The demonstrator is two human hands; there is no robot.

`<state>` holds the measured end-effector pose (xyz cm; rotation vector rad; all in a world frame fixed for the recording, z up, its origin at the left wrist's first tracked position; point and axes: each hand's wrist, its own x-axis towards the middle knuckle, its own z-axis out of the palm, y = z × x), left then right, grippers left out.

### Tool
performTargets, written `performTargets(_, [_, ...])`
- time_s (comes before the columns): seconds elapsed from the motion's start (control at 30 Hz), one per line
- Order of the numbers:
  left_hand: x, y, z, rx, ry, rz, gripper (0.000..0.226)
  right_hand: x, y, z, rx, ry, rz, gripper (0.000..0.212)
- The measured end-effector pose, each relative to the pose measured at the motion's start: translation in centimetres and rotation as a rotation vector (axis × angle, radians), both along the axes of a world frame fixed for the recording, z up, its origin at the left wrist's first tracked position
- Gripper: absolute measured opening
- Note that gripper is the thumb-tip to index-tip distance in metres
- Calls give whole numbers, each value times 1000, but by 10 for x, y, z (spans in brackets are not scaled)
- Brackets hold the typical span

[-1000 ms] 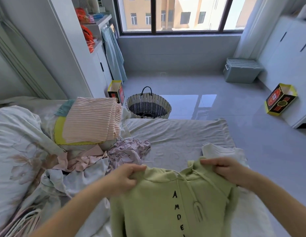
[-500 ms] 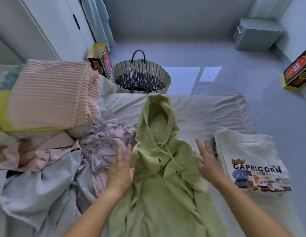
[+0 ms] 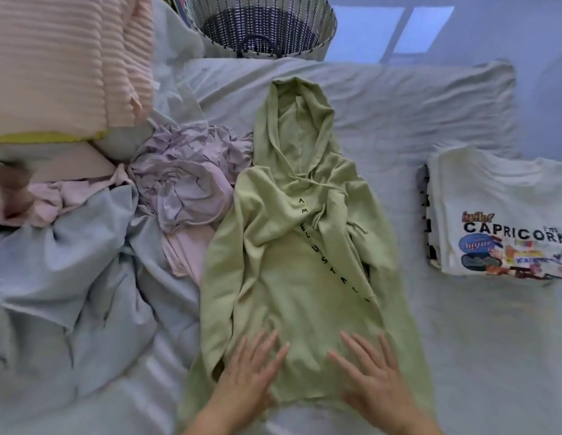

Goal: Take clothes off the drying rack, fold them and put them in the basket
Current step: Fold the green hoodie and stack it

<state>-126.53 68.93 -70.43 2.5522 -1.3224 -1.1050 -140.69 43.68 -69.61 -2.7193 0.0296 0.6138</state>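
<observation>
The hoodie lies face up mid-bed, the left hand and right hand flat and open on its near hem; soft, thick and floppy, it is probably best pinched at shoulders or hem corners.

Both hands low in frame, palms down, side by side with a gap between them. Left hand: fingers straight, slightly spread, angled up and to the right. Right hand: fingers straight, spread, angled up and to the left, thumb pointing inward. Neither hand grips anything. Bare forearms come in from the bottom edge, converging slightly.
</observation>
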Motion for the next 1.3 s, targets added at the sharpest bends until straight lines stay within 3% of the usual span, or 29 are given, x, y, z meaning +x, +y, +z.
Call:
performTargets(0.13, [-28, 26, -16, 81, -56, -326, 119, -30, -6, -18, -59, 215, 376, 106])
performTargets(0.23, [-22, 35, -25, 112, -60, -324, 110, -31, -22, -28, -80, 285, 405, 111])
performTargets(0.3, [-16, 40, -30, 126, -53, -326, 109, -28, -32, -34, -75, 215, 412, 103])
performTargets(0.4, [-10, 43, -32, -46, -153, -324, 62, -25, -38, -41, -55, 13, 378, 70])
performTargets(0.5, [-6, 49, -37, -172, -243, -312, 42, -28, -37, -45, -70, -198, 349, 50])
performTargets(0.73, [-32, 90, -11, -288, -197, -481, 46, -80, -30, -22, -63, -254, 470, 52])
performTargets(0.93, [-88, 105, -4, -134, -106, -454, 47, -133, -12, -28, -53, -276, 460, 40])
performTargets(1.03, [-85, 102, -5, -192, -100, -487, 32, -128, -8, -29, -92, -227, 453, 30])
performTargets(1.07, [-80, 101, -2, -241, -115, -467, 39, -120, -5, -23, -100, -195, 466, 25])
performTargets(1.17, [-63, 109, 4, -356, -140, -54, 58, -99, 6, -10, -50, -192, 430, 30])
performTargets(1.3, [-38, 127, -6, -179, -174, 785, 63, -60, 39, -9, -2, -263, 277, 38])
